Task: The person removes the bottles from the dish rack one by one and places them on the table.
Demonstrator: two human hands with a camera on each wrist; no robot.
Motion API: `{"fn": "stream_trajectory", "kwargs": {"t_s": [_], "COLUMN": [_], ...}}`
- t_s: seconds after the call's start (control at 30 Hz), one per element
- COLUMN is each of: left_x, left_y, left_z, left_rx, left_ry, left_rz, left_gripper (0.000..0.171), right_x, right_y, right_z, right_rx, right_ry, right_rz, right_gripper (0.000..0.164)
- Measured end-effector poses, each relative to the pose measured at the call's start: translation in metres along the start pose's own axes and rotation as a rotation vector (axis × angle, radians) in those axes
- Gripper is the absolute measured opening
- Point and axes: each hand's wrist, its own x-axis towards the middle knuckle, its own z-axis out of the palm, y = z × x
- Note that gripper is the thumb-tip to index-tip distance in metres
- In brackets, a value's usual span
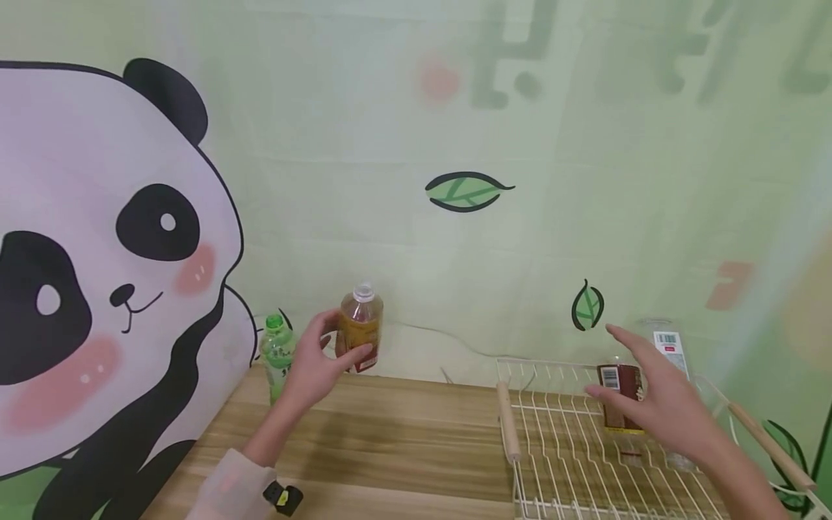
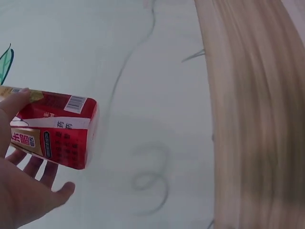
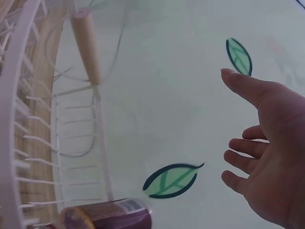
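Note:
My left hand grips a plastic bottle with a whitish cap, holding it upright above the back of the wooden table. Its red label faces the left wrist camera, the thumb and fingers on opposite sides. Over the white wire basket, my right hand has its thumb and fingers spread, with nothing between them in the right wrist view. A dark brown-red container with a barcode stands in the basket, partly behind that hand. In the right wrist view this container lies apart from the fingers.
A green-capped bottle stands at the table's back left, beside my left forearm. A clear container with a white label is at the basket's right. Wooden handles flank the basket. Behind the wooden table hangs a printed panda backdrop.

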Motion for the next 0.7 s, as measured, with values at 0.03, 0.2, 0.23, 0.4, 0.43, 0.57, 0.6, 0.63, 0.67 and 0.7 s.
{"fn": "stream_trajectory", "kwargs": {"t_s": [0.03,0.2,0.23,0.4,0.43,0.57,0.6,0.63,0.67,0.7], "left_x": [-0.001,-0.005,-0.006,-0.013,-0.014,-0.018,-0.019,-0.021,-0.022,-0.023], "left_y": [-0.003,-0.016,-0.019,-0.032,-0.034,-0.043,-0.045,-0.047,-0.049,-0.051], "left_z": [0.000,-0.003,-0.004,-0.006,-0.006,-0.003,-0.002,-0.001,0.000,0.001], "left_rx": [0.002,-0.023,-0.021,0.005,0.012,0.038,0.045,0.046,0.050,0.050], "left_ry": [0.010,0.063,0.074,0.099,0.098,0.093,0.093,0.091,0.093,0.095], "left_rz": [-0.016,-0.103,-0.114,-0.152,-0.160,-0.186,-0.193,-0.198,-0.201,-0.202], "left_gripper": [0.075,0.078,0.079,0.078,0.078,0.077,0.077,0.077,0.076,0.076], "right_x": [-0.001,-0.005,-0.006,-0.011,-0.011,-0.015,-0.016,-0.016,-0.016,-0.017], "right_y": [0.004,0.023,0.026,0.043,0.047,0.060,0.062,0.064,0.066,0.068], "right_z": [0.000,0.004,0.005,0.011,0.013,0.020,0.021,0.023,0.024,0.025], "right_rx": [0.010,0.036,0.031,0.018,0.020,0.044,0.050,0.054,0.058,0.064], "right_ry": [0.003,0.005,0.004,-0.036,-0.044,-0.082,-0.089,-0.094,-0.100,-0.105], "right_rz": [0.017,0.100,0.119,0.219,0.236,0.281,0.287,0.289,0.291,0.293], "right_gripper": [0.099,0.101,0.102,0.107,0.108,0.112,0.112,0.113,0.113,0.113]}}
